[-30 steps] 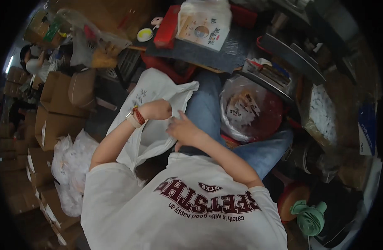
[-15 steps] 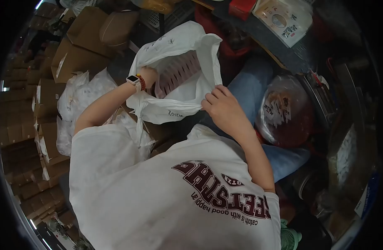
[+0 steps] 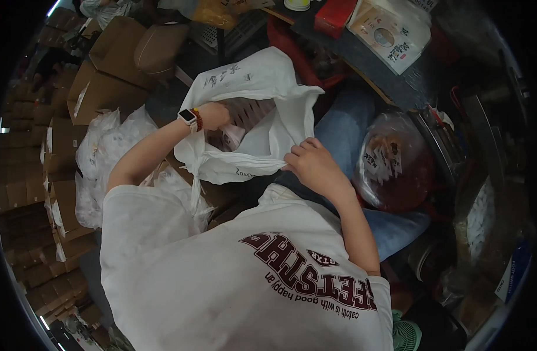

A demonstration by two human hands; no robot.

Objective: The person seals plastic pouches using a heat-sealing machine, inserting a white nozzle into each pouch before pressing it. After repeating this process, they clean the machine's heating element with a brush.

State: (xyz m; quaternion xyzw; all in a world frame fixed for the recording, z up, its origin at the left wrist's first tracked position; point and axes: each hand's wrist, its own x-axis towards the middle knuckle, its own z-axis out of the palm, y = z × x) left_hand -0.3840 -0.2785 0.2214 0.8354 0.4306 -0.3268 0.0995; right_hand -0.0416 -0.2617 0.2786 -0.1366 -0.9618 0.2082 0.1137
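A white bag with dark print hangs open-mouthed in front of me. Pinkish striped packets lie inside it. My left hand, with a white watch and a red bracelet at the wrist, reaches into the mouth; its fingers are closed on the pinkish packets, fingertips partly hidden. At the bag's near right rim, my right hand pinches the white edge between thumb and fingers.
Clear plastic bags and cardboard boxes are on the left. A clear-wrapped red container stands right of my jeans. Beyond are a dark table, a red box and a printed packet. A green fan is lower right.
My left hand has moved slightly right and deeper over the bag's mouth, and a pinkish packet edge now shows bent up by its fingers. My right hand still grips the rim.
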